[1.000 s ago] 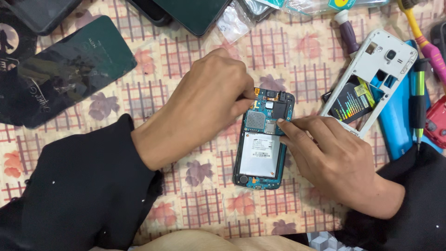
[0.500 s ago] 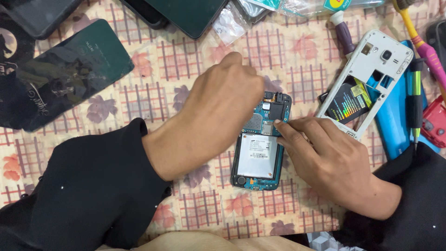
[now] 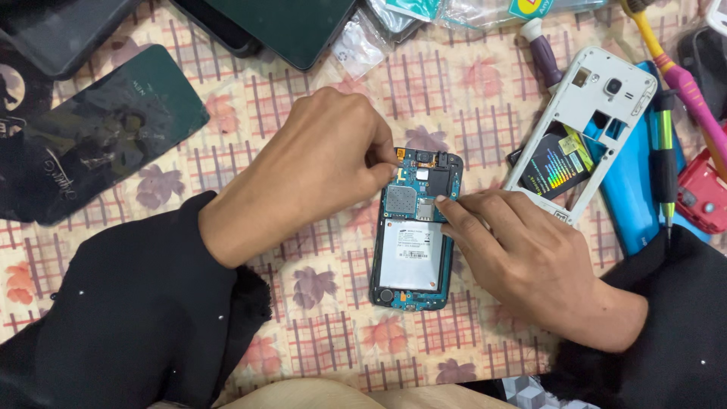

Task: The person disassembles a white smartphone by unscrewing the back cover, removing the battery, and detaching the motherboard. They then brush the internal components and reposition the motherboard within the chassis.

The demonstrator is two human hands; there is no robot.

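Circuitry lay bare inside the opened phone (image 3: pixel 413 231), blue-edged, silver plate below the grip; left hand (image 3: pixel 322 163) pinched its top-left corner; right hand (image 3: pixel 522 257) pinched its right edge. Bare patterned cloth (image 3: pixel 318 303) lay below the grip; a white phone frame (image 3: pixel 606 83) crowded the right.

Opened phone (image 3: pixel 414 242) lies between the hands, frame (image 3: pixel 587 125) to its right.

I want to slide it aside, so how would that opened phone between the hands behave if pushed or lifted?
The opened phone lies flat on the patterned cloth, so it would probably drag rather than glide, and won't roll. Its circuit board is bare near the left hand and right hand, so it looks fragile. It seems stiff and fairly light.
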